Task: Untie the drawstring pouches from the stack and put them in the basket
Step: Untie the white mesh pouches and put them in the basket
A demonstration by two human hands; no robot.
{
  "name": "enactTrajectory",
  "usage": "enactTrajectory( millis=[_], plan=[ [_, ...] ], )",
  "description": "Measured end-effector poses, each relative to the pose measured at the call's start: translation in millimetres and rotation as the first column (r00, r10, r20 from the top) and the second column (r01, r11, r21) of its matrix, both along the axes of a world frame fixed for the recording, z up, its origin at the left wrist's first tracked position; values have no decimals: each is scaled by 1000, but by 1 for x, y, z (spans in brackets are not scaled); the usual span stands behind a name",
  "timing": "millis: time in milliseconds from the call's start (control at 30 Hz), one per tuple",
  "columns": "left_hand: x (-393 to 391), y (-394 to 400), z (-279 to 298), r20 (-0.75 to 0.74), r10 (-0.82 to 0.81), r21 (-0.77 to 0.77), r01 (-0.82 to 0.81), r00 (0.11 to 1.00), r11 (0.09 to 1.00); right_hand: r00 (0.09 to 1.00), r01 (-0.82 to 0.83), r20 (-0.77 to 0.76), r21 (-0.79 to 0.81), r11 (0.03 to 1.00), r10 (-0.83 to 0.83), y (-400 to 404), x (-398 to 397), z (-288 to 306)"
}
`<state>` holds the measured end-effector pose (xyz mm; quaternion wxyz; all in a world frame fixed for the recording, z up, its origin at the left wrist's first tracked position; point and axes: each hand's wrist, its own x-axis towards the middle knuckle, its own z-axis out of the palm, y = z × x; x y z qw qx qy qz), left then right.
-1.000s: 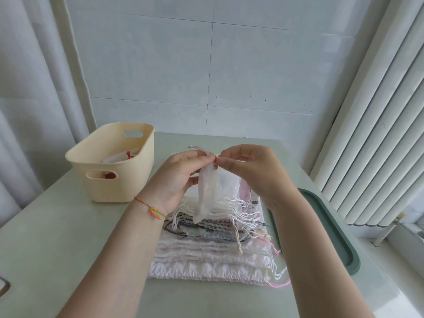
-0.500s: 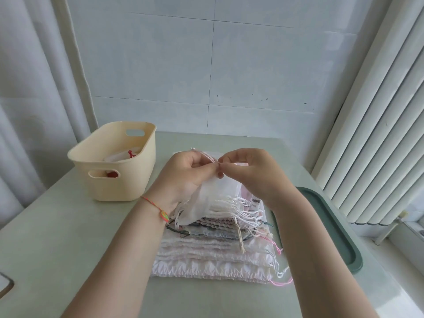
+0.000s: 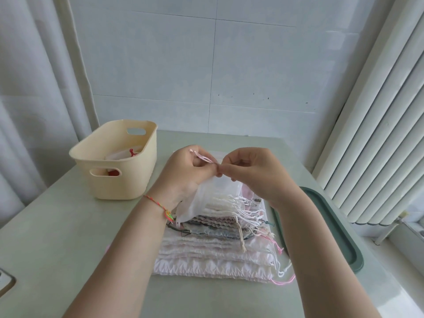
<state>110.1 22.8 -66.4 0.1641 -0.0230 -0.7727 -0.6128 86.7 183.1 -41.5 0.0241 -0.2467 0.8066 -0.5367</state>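
Note:
A sheer white drawstring pouch [image 3: 206, 196] hangs between my hands, just above a flat stack of pouches [image 3: 215, 249] on the table. My left hand [image 3: 183, 173] pinches the pouch's gathered top, and a pale pink drawstring [image 3: 203, 157] loops out over its fingers. My right hand [image 3: 254, 173] pinches the same top from the other side, fingertips meeting the left hand's. A cream plastic basket [image 3: 119, 184] stands to the left of the stack and holds a pouch with a red drawstring [image 3: 132, 153].
A dark green tray [image 3: 332, 228] lies at the table's right edge beside the stack. White vertical blinds [image 3: 378, 134] fill the right side, a curtain [image 3: 34, 111] the left, and a tiled wall stands behind the table.
The pouch has dropped lower and tilted left toward the stack. Both hands have stayed pinched together at its top, working the drawstring.

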Motion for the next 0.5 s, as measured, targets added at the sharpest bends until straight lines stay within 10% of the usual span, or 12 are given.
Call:
enactTrajectory(
  millis=[500],
  plan=[
    [-4,9,-5,39,-34,344,18,999,939,994,75,-87,48,996,-71,2,-2,0]
  ],
)
